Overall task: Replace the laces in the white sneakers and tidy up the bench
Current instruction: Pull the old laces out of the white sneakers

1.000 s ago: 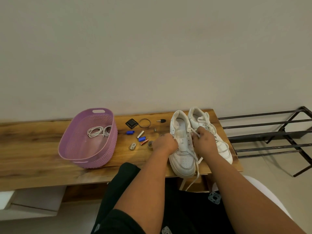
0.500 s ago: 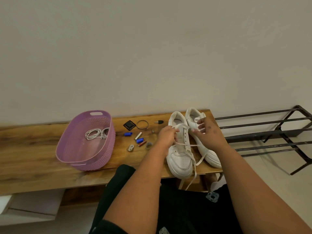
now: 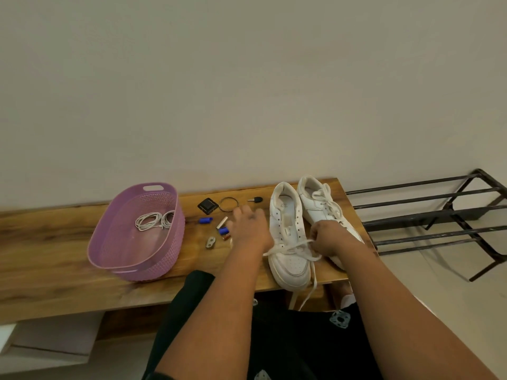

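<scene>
Now the left hand (image 3: 251, 229) has come away from the near sneaker (image 3: 288, 237) and hovers, motion-blurred, over the small items on the bench (image 3: 55, 242), fingers spread and holding nothing; half a second earlier it was at the eyelets. The right hand (image 3: 327, 239) remains at the shoe's right side, fingers curled and pinching the old lace (image 3: 290, 248), which now runs only through the lowest eyelets, its ends hanging over the bench edge. The second sneaker (image 3: 321, 201), still laced, stands just behind and to the right. The purple basket (image 3: 175, 242), well left of the shoes, contains coiled white laces (image 3: 153, 220).
</scene>
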